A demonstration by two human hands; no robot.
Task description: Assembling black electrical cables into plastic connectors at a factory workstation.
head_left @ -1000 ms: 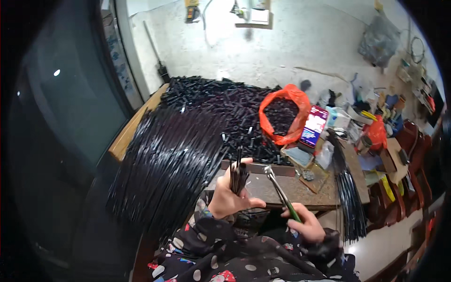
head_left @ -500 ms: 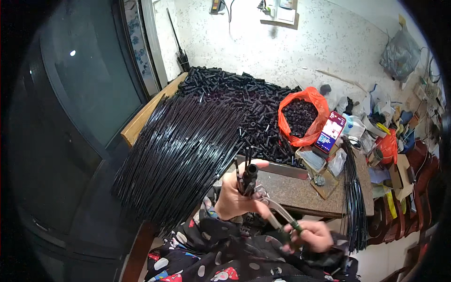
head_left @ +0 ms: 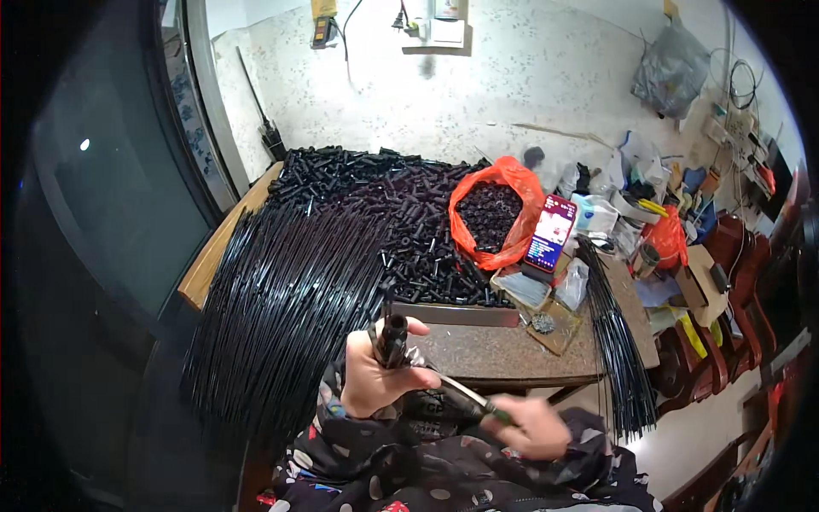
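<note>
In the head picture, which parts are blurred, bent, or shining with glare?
Head view: the right hand is smeared by motion blur, while the left hand is sharper; the wooden table edge and window frame bend toward the rim; the long black rods carry bright streaks of glare; the corners are black.

Motion blur smears the right hand (head_left: 533,427) at five o'clock, its grip on the thin rod (head_left: 465,397) unreadable. The left hand (head_left: 375,375) covers the lower part of a black tube bundle (head_left: 392,337). Small items at two o'clock on the surface (head_left: 495,350) are too small to identify.
</note>
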